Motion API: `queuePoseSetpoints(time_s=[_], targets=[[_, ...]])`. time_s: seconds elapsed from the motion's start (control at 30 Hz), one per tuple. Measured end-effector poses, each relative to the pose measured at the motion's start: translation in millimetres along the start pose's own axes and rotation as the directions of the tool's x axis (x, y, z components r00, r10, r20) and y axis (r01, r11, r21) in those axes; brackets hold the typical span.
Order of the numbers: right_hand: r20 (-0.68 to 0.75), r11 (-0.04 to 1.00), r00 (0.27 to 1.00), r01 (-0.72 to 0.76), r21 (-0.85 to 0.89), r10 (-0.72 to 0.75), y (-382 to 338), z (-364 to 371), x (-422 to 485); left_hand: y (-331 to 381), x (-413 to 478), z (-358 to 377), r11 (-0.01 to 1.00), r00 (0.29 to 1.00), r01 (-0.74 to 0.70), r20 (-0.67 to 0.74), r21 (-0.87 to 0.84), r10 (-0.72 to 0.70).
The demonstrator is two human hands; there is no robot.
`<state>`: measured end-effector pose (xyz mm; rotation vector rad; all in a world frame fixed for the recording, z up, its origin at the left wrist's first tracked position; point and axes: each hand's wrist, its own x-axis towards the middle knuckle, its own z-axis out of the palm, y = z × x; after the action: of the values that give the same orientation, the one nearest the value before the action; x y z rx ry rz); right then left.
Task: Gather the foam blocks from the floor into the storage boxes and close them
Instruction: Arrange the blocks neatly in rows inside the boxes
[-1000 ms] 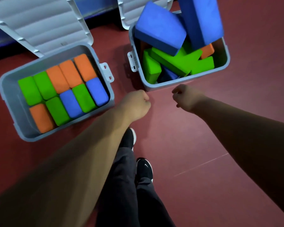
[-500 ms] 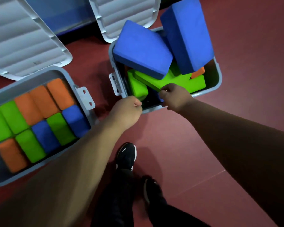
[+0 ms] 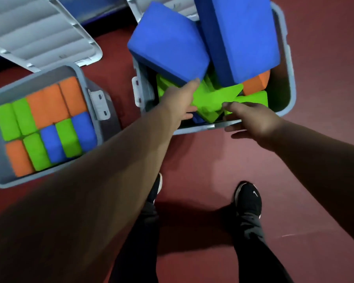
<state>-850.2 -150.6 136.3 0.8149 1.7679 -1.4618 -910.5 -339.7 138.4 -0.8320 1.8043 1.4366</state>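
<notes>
Looking down from a person's head at a dark red floor (image 3: 202,160), with two grey storage boxes, both with lids off.

The left hand (image 3: 180,101), near the centre of the view, has opened from the closed fist it made half a second ago. Its fingers (image 3: 193,83) now stretch straight into the right storage box (image 3: 288,58), which sits at 12 to 1 o'clock. The fingertips touch the lower corner of a large tilted blue block (image 3: 166,41), and the thumb lies by the green blocks (image 3: 213,99) beneath it.

The right hand (image 3: 251,119), at about 3 o'clock of the left hand, has also uncurled. Its fingers are spread and hold nothing: one rests on a green block just inside the box's front rim, while the others lie outside the front wall.

A second large blue block (image 3: 241,33) stands on end in the same box, poking well above the rim, with an orange block (image 3: 255,82) tucked beside it at its 5 o'clock. The camera is closer to this box than before.

At 9 o'clock, the left storage box (image 3: 83,75) holds green, orange and blue blocks packed flat in two rows, unchanged. Its ribbed lid (image 3: 39,33) leans at 10 o'clock.

At 6 o'clock are dark trousers and two black shoes (image 3: 247,199), now set wider apart than before.
</notes>
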Motion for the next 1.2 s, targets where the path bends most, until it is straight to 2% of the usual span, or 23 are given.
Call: queuePoseSetpoints(time_s=[0.07,0.17,0.23,0.4,0.57,0.8,1.07,1.2], targets=[[0.002,0.996,1.000,-0.018,0.086,0.018,2.9,-30.1,-0.9,1.8,2.2,22.4,0.989,0.996,0.043,-0.070,-0.140,-0.053],[-0.021,0.988,0.998,-0.049,0.147,0.053,4.8,-61.4,6.4,1.1,13.4,39.9,0.968,0.978,0.027,-0.194,-0.248,-0.077],[-0.020,0.984,0.999,-0.045,0.171,0.049,6.7,-72.1,15.2,-2.5,22.7,48.7,0.941,0.973,0.010,-0.214,-0.337,-0.086],[0.036,0.933,0.999,-0.031,0.359,0.019,-0.2,-60.0,39.0,-12.2,41.5,52.1,0.918,0.957,-0.118,-0.290,-0.378,0.003],[0.054,0.853,0.998,0.010,0.522,-0.044,-13.9,-36.7,54.0,-23.9,46.5,29.2,0.877,0.993,-0.071,-0.121,-0.475,0.015],[0.038,0.753,0.998,0.005,0.658,-0.040,-17.8,-29.0,60.8,-19.1,46.8,24.0,0.816,0.997,-0.021,-0.072,-0.578,-0.025],[0.085,0.658,0.983,0.046,0.751,-0.166,-18.8,-22.7,55.6,-7.3,43.8,13.6,0.799,0.999,0.024,-0.024,-0.601,-0.048],[0.098,0.708,0.972,0.085,0.701,-0.214,-31.7,-14.6,52.6,5.1,39.6,7.2,0.828,0.999,0.040,-0.005,-0.560,-0.052]])
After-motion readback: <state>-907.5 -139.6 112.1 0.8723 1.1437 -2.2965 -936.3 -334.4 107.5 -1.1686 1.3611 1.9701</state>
